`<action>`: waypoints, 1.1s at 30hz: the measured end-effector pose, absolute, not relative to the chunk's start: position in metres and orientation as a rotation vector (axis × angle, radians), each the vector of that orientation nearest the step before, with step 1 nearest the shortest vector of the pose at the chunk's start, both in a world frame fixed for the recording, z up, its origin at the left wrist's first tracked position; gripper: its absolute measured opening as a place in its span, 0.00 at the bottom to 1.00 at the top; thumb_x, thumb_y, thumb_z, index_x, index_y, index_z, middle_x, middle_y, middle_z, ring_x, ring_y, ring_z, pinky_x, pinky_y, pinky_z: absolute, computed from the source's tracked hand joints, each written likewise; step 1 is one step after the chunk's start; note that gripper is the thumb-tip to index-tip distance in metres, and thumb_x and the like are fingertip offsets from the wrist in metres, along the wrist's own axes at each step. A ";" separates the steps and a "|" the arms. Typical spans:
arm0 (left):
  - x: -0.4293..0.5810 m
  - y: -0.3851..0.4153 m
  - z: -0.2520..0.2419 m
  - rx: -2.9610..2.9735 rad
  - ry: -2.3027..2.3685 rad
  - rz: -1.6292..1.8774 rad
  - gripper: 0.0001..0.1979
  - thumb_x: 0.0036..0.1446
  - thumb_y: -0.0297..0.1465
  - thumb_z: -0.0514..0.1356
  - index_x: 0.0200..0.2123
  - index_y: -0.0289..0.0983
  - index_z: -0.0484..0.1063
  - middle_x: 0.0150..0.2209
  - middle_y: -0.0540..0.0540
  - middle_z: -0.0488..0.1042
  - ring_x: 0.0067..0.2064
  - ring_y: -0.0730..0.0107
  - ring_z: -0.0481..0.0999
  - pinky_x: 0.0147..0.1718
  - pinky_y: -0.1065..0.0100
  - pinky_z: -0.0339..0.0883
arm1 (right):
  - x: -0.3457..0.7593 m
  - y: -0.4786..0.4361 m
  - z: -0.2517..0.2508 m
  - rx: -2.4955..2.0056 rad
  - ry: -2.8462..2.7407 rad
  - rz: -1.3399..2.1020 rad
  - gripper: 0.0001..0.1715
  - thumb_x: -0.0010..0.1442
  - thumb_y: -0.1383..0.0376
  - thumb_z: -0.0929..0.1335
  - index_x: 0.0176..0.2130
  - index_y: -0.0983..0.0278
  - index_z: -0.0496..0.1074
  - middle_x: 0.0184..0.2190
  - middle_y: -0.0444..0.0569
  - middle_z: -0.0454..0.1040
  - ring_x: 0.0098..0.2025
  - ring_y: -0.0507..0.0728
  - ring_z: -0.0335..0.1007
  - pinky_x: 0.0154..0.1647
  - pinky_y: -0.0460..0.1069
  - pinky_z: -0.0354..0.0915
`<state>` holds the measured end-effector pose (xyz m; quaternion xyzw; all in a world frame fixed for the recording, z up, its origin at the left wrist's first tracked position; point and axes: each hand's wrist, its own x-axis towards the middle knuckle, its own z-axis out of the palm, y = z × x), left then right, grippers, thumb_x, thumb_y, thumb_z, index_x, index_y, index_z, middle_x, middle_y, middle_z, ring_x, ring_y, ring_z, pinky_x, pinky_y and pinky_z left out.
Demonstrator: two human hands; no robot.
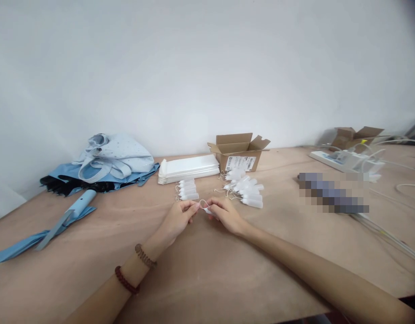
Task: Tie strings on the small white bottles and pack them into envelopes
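My left hand point(180, 217) pinches the end of a thin white string loop point(203, 202) between thumb and forefinger. Facing it, my right hand point(226, 215) has its fingers closed on a small white bottle-shaped piece point(207, 210), mostly hidden by the fingers, from which the loop rises. Just beyond my left hand lies a neat row of similar whitish, translucent pieces point(189, 189) with strings at their left ends. A looser pile of the same pieces point(246, 185), strings also to the left, spreads beyond my right hand.
Behind the pieces stand a stack of flat white packs point(189, 167) and an open cardboard box point(239, 155). Blue umbrellas point(81, 202) and a pale cloth bag point(121, 153) lie at left. On the right are a power strip point(342, 159), cables and a pixelated object point(332, 193).
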<state>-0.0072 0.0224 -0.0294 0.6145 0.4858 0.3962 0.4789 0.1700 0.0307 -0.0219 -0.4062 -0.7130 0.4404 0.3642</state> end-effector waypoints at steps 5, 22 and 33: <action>-0.006 0.021 -0.026 1.476 1.145 0.966 0.18 0.54 0.44 0.57 0.31 0.33 0.72 0.26 0.51 0.65 0.26 0.75 0.62 0.26 0.72 0.56 | 0.170 0.032 -0.023 -1.053 -1.808 1.141 0.12 0.53 0.65 0.59 0.29 0.65 0.70 0.20 0.41 0.66 0.23 0.50 0.57 0.25 0.45 0.52; -0.007 0.024 -0.028 1.580 1.185 0.958 0.18 0.55 0.44 0.55 0.31 0.35 0.72 0.26 0.51 0.65 0.25 0.75 0.62 0.26 0.72 0.56 | 0.171 0.031 -0.021 -1.071 -1.787 1.149 0.12 0.53 0.65 0.59 0.29 0.66 0.71 0.20 0.41 0.66 0.22 0.49 0.56 0.24 0.44 0.52; -0.005 0.015 -0.017 1.845 1.258 0.924 0.13 0.57 0.38 0.54 0.27 0.36 0.71 0.26 0.50 0.70 0.30 0.69 0.65 0.32 0.70 0.58 | 0.169 0.032 -0.027 -1.049 -1.861 1.098 0.08 0.51 0.68 0.62 0.30 0.66 0.70 0.16 0.39 0.65 0.21 0.49 0.57 0.24 0.44 0.52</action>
